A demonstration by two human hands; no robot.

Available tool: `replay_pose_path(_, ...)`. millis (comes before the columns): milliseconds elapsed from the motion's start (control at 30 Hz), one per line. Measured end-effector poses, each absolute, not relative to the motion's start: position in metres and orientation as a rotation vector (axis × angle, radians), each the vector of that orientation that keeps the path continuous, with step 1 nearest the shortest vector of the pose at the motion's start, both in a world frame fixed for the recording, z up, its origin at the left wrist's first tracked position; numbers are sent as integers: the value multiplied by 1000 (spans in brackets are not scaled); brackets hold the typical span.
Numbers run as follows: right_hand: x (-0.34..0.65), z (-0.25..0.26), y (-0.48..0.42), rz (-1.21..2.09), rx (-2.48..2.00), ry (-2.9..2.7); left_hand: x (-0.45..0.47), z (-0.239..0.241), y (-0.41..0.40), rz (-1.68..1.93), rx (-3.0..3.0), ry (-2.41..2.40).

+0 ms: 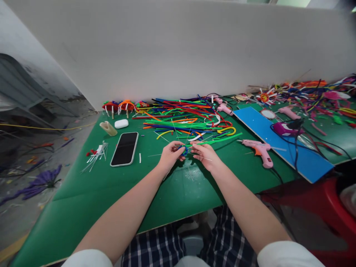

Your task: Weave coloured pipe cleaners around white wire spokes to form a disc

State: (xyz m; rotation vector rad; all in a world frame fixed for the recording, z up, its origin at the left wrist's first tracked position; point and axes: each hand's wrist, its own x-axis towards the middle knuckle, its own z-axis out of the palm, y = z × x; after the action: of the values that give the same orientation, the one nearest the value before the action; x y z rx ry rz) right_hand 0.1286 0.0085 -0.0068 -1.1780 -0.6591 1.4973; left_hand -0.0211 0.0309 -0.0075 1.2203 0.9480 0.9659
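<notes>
Between both hands, above the green tabletop, is a small blue coil of pipe cleaner (183,150) with thin pale wires or sticks radiating from it. My left hand (171,153) pinches the coil's left side between thumb and fingers. My right hand (203,152) is closed at its right side, fingers around a bright green pipe cleaner (222,140) that stretches off to the right. How the green strand meets the blue coil is hidden by the fingers. Beyond the hands lies a heap of colourful pipe cleaners (178,115).
A phone (124,149), a white earbud case (121,123) and a bunch of thin wires (96,157) lie on the left. To the right are a pink glue gun (258,150) with its cord and a blue board (278,141). A pale partition (178,52) stands behind.
</notes>
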Motion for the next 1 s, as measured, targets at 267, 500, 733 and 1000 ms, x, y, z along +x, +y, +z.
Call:
replay_pose_path(267,122,-7,2,1049,-1489,-1146,-22,-3,34,1011,1143,1029)
replay_pose_path(500,115,5,-4,306,-1465,-1489,-28,-6,35,1037,1186,1028)
replay_pose_path(733,118,2,-2,203,-1345,-1579,-32,-12,33,1021,1235,964)
replay_pose_path(1000,121,-2,3,460,-1276,-1660,-31,-13,30,925,1299,887)
